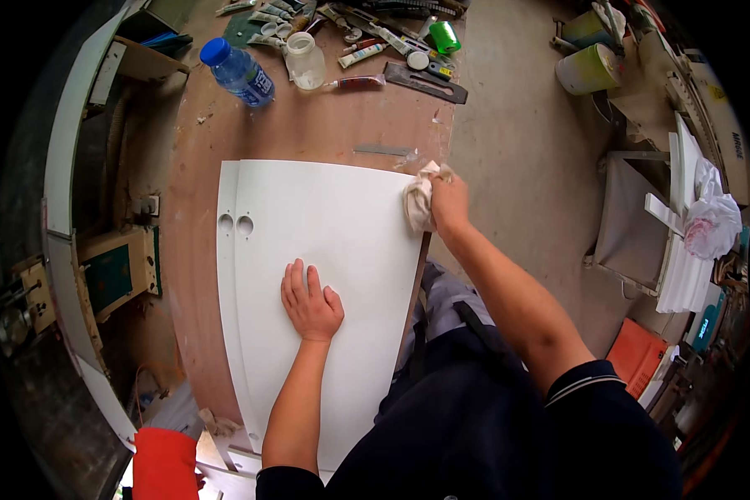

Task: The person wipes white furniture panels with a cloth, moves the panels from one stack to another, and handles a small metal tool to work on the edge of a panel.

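A white panel (342,217) with round hinge holes along its left side lies flat on the wooden workbench (198,208). Another white panel shows as a strip (227,275) along its left edge. My left hand (312,302) rests palm down on the panel's middle, its fingers stretched out and holding nothing. At the panel's far right corner, my right hand (450,200) grips a crumpled off-white rag (419,202) against the edge. Just beyond the panel lies a thin grey metal strip (382,150).
A blue-capped bottle (240,75), an open jar (306,62), paint tubes (362,56) and a dark flat tool (425,83) crowd the bench's far end. Buckets (590,68) and white boards (687,250) stand to the right. A person's red sleeve (165,462) shows at lower left.
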Demonstrator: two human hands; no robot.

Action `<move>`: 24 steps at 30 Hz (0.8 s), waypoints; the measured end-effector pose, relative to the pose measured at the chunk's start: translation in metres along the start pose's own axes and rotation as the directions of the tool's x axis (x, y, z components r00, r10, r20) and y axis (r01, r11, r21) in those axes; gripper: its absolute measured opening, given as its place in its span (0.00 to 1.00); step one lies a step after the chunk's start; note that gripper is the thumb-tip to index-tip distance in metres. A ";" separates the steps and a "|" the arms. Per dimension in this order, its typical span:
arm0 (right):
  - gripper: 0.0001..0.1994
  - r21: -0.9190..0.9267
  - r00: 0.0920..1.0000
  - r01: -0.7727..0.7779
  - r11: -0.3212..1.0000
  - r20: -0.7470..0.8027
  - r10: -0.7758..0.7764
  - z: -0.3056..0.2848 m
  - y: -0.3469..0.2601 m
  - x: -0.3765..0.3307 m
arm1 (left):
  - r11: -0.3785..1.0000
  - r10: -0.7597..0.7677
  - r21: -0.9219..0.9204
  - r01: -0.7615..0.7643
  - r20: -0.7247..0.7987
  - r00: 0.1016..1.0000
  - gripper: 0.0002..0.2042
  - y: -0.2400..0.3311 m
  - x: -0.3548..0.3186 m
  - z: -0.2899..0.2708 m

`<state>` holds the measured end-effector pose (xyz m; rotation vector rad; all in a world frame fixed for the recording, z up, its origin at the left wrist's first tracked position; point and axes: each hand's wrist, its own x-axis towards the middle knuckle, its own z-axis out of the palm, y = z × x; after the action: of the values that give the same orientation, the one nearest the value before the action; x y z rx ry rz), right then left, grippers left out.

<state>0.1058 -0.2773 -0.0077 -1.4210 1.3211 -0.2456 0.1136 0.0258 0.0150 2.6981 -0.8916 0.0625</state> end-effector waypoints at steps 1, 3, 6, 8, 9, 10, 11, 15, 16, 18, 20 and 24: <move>0.16 0.023 1.000 -0.016 1.000 -0.006 0.016 0.005 -0.005 0.009 | 1.000 -0.014 0.000 0.014 0.008 1.000 0.21 0.000 0.002 0.000; 0.16 -0.151 0.991 0.135 0.979 -0.006 -0.137 0.002 0.008 -0.010 | 1.000 -0.025 0.003 0.025 0.013 1.000 0.22 -0.001 0.004 -0.001; 0.14 -0.221 0.943 0.319 0.922 -0.021 -0.332 0.002 0.027 -0.027 | 1.000 -0.017 -0.002 0.017 -0.007 1.000 0.22 -0.002 -0.001 0.000; 0.13 -0.075 1.000 0.021 0.997 -0.017 -0.022 0.007 -0.012 -0.003 | 1.000 -0.011 -0.014 0.011 -0.017 1.000 0.22 -0.002 0.000 -0.001; 0.13 -0.002 0.992 -0.128 0.992 0.000 0.128 0.005 -0.028 0.002 | 1.000 -0.014 -0.023 0.014 0.003 1.000 0.22 -0.001 -0.004 -0.003; 0.14 0.016 0.998 -0.006 1.000 0.068 0.004 -0.004 -0.022 0.004 | 0.999 -0.014 -0.034 0.015 0.012 1.000 0.21 -0.001 -0.005 -0.004; 0.14 -0.033 0.998 0.037 0.999 0.052 -0.036 -0.012 -0.015 0.008 | 0.999 -0.024 -0.046 0.024 0.005 1.000 0.21 -0.001 0.001 -0.001; 0.14 -0.041 0.972 0.234 0.971 -0.006 -0.234 -0.060 -0.014 0.008 | 0.997 -0.053 -0.054 0.051 -0.030 0.998 0.21 -0.005 0.000 0.003; 0.15 0.018 0.950 0.310 0.950 -0.031 -0.310 -0.063 -0.036 0.010 | 0.997 -0.059 -0.060 0.057 -0.022 0.998 0.20 -0.004 0.001 0.004; 0.17 -0.023 0.834 0.550 0.835 0.071 -0.547 -0.051 -0.098 0.016 | 0.995 -0.079 -0.063 0.079 -0.002 0.997 0.20 -0.003 -0.002 0.000; 0.18 0.028 0.715 0.684 0.729 0.173 -0.678 -0.018 -0.161 0.015 | 0.993 -0.098 -0.067 0.098 0.002 0.995 0.20 -0.002 0.000 -0.001; 0.22 -0.027 0.171 0.985 0.169 0.107 -0.979 0.072 -0.240 0.026 | 0.991 -0.108 -0.077 0.108 0.012 0.994 0.20 -0.003 0.002 0.000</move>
<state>0.3039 -0.3185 0.1433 -2.1977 0.0699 -1.0201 0.1168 0.0270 0.0145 2.6706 -0.7333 -0.0056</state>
